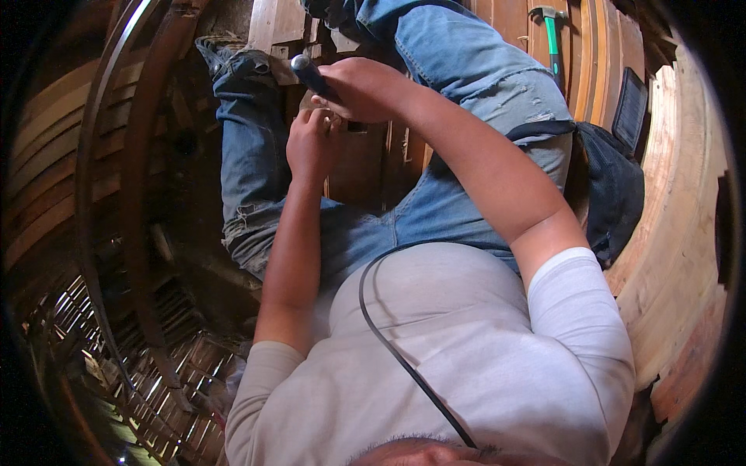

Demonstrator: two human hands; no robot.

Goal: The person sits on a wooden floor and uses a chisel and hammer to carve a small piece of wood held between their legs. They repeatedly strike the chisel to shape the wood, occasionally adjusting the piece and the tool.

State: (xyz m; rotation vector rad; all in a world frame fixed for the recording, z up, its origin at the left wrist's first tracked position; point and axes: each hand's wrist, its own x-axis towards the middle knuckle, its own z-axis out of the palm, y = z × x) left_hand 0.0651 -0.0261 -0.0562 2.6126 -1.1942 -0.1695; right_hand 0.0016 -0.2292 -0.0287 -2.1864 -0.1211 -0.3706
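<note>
My right hand (361, 89) is wrapped round the dark handle of what looks like a chisel (309, 76). Its round silver end cap sticks out past the thumb side, pointing up and to the left, and the blade is hidden. Just below it, my left hand (312, 144) has its fingers curled in, close against the underside of my right hand. What those fingers pinch is too covered to make out. Under both hands, between my legs, lies brown wood (365, 167) with a small dark rectangular opening beside the left fingers.
A claw hammer (552, 43) with a green handle rests on boards at the upper right. Near it lie a dark flat rectangular case (630, 109) and a dark cloth bag (611, 206) by my right thigh. Pale planks (672, 194) line the right; curved wooden strips (93, 155) stand at left.
</note>
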